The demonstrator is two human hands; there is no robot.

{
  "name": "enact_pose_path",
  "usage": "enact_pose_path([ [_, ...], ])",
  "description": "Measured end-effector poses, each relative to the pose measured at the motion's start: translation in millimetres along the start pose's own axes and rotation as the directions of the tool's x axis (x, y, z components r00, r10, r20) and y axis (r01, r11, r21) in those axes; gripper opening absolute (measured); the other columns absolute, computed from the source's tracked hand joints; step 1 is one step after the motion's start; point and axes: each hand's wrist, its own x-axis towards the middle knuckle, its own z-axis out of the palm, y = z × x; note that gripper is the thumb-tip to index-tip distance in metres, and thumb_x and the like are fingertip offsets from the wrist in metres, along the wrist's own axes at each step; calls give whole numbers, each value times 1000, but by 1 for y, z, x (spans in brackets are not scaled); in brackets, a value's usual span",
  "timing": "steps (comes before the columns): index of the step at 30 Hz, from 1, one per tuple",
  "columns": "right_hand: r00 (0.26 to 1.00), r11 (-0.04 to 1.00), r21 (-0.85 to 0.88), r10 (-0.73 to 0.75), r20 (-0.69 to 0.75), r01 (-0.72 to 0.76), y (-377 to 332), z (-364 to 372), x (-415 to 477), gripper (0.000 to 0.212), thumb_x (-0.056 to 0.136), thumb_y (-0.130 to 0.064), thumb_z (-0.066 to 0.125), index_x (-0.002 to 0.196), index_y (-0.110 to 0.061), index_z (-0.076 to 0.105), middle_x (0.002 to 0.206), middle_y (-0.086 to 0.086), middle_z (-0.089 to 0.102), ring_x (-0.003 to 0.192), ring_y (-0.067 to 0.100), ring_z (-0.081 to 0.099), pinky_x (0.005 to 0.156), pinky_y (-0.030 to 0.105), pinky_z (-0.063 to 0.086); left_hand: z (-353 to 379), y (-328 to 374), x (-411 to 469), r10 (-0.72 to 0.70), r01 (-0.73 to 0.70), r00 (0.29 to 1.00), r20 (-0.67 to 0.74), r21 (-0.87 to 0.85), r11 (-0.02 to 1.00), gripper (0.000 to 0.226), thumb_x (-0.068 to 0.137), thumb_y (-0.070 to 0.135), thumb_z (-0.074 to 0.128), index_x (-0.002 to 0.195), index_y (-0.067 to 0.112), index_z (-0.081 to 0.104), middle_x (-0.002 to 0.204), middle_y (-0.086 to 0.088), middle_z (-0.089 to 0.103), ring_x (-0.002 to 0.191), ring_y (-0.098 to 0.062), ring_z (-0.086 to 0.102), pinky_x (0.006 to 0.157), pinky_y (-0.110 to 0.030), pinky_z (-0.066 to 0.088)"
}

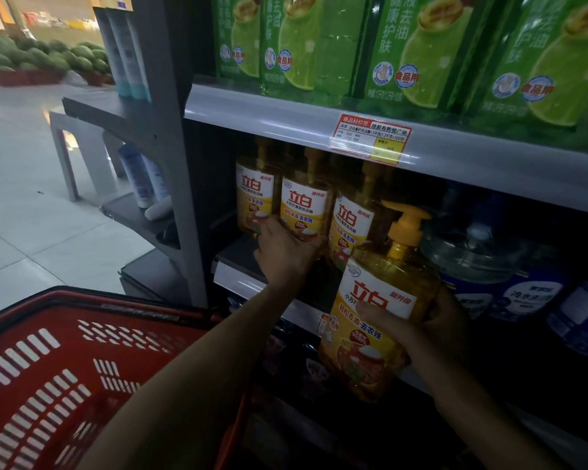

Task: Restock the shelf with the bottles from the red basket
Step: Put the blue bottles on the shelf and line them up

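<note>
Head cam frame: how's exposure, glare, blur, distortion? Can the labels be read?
Head view: dim overall; floor at left far brighter, blue packs nearly lost in shadow. Glare streaks on the shelf rail, which slants across this wide-angle view. No motion blur on left hand, gripping a shelved bottle, or right hand; held bottle label readable, price tag fine print not.

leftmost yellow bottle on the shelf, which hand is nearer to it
Left. The left hand grips the second bottle right beside the leftmost yellow bottle, at its base; the right hand is farther right, holding a pump bottle in front of the shelf.
</note>
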Motion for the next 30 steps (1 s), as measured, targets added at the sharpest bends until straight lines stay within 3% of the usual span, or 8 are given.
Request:
enact_pose_path([
  [3, 1000, 1000, -7, -10, -5, 10, 2, 2, -1, 68, 54, -23, 97, 114, -36, 67, 98, -13, 78, 86, 8, 75, 73, 42, 63, 2, 3, -4, 8, -7, 999, -38, 23, 1000, 97, 67, 66, 83, 141, 22, 39, 141, -2, 52, 134, -26, 51, 117, -60, 32],
  [10, 1000, 1000, -12, -9, 20, 9, 1, 3, -8, 63, 59, -19, 96, 112, -33, 67, 99, -12, 78, 89, 9, 75, 73, 40, 62, -6, 9, -9, -27, 27, 1000, 12, 9, 1000, 101, 69, 66, 82, 147, 24, 33, 148, -4, 48, 139, -31, 48, 117, -63, 28],
  [13, 999, 1000, -1, -11, 42, 11, -2, 6, -14, 60, 62, -16, 95, 113, -29, 67, 100, -10, 78, 90, 9, 75, 73, 39, 62, -24, 12, -16, -72, 72, 997, 26, 15, 997, 96, 75, 70, 76, 150, 26, 34, 148, -5, 46, 136, -30, 49, 115, -63, 35],
  [17, 997, 999, 25, -38, 73, 36, -10, 15, -24, 57, 64, -16, 94, 113, -28, 67, 101, -12, 78, 90, 7, 75, 72, 32, 62, -61, 16, -52, -48, 98, 966, 253, -191, 977, 57, 88, 72, 64, 131, 35, 58, 127, 7, 68, 120, -17, 65, 100, -51, 55],
  [21, 993, 998, 28, -64, 94, 62, -19, 32, -32, 63, 62, -21, 95, 116, -35, 65, 105, -14, 77, 93, 6, 74, 78, 37, 61, -112, 34, -93, -18, 181, 836, 549, -245, 952, 33, 105, 46, 48, 115, 22, 70, 101, 11, 78, 95, -1, 73, 79, -21, 55],
  [23, 991, 996, 17, -84, 99, 83, -24, 43, -35, 65, 61, -25, 96, 116, -36, 64, 105, -17, 76, 93, 3, 73, 80, 39, 62, -135, 37, -104, 16, 164, 823, 567, -265, 950, 27, 106, 41, 48, 113, 27, 70, 100, 16, 78, 94, 2, 72, 73, -18, 55],
  [27, 984, 989, -32, -140, 106, 144, -30, 65, -36, 66, 63, -30, 97, 119, -39, 63, 109, -19, 74, 99, 0, 71, 82, 37, 63, -160, 36, -110, 67, 137, 831, 553, -318, 938, 29, 98, 39, 64, 126, 29, 67, 117, 11, 76, 108, -8, 72, 84, -26, 60],
  [30, 973, 975, -90, -190, 132, 202, -32, 79, -32, 66, 67, -33, 94, 124, -39, 61, 116, -19, 71, 108, 0, 67, 89, 39, 60, -171, 38, -108, 124, 95, 829, 545, -357, 929, 33, 95, 34, 70, 128, 30, 67, 118, 14, 75, 109, -3, 70, 85, -21, 58],
])
